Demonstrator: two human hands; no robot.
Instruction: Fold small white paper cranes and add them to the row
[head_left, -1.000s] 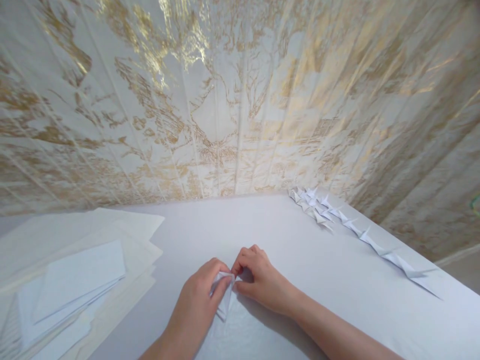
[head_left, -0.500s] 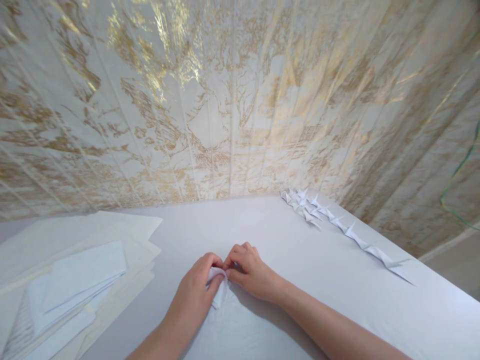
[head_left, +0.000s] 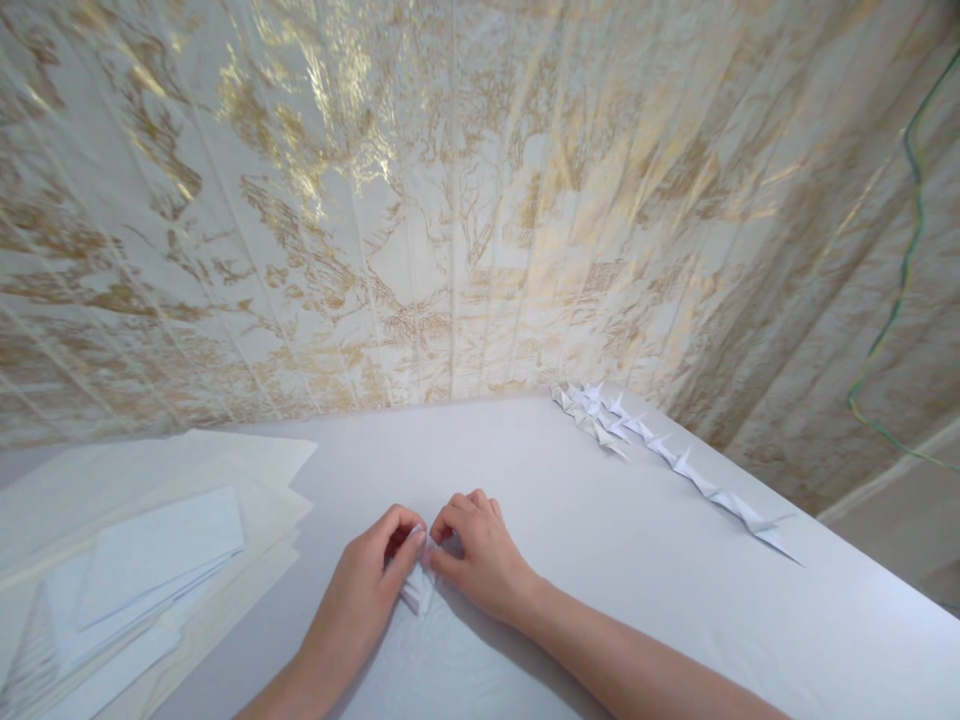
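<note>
A small piece of folded white paper is held between my two hands near the front middle of the table. My left hand pinches its upper left side between thumb and curled fingers. On the other side, the thumb and fingertips of my right hand close on the paper's upper right edge. Pointed layers of the paper stick out below the fingers. Its upper part is mostly covered by the fingertips.
Folded white paper cranes stand in rows along the right edge of the white table. Large cream sheets lie at the left, with smaller white papers on top. A gold-patterned wall covering rises behind. A green-yellow wire hangs at the right.
Both hands and the paper sit slightly farther left in view, as does the whole scene. My left thumb has moved up toward the paper's top, and more pointed layers show below.
</note>
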